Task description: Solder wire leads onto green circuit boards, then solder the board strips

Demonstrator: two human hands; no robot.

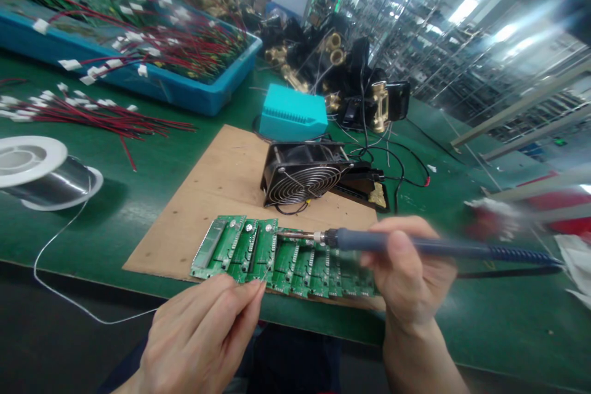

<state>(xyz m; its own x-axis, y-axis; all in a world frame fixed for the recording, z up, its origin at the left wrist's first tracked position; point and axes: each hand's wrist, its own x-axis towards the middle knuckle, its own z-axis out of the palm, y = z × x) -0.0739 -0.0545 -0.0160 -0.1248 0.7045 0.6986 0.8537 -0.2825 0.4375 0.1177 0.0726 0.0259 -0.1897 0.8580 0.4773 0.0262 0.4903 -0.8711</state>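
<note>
My right hand (pixel 410 271) is closed around the blue handle of a soldering iron (pixel 369 240); the iron's metal tip lies over the third green circuit board from the left. Several green circuit boards (pixel 263 246) overlap in a row on a sheet of cardboard (pixel 184 215). My left hand (pixel 207 326) pinches thin solder wire (pixel 92 314) at the boards' near edge, its fingertips below the third board. The wire runs back left to a white spool (pixel 50 175). Whether the tip touches the board cannot be made out.
Behind the boards stands a black fan (pixel 305 175), with a teal box (pixel 293 114) beyond it. Right of the fan lies a sponge in a black holder (pixel 378 197). A blue tray (pixel 217 95) and red wires with white connectors (pixel 115 117) occupy the left. Brass parts and cables lie behind.
</note>
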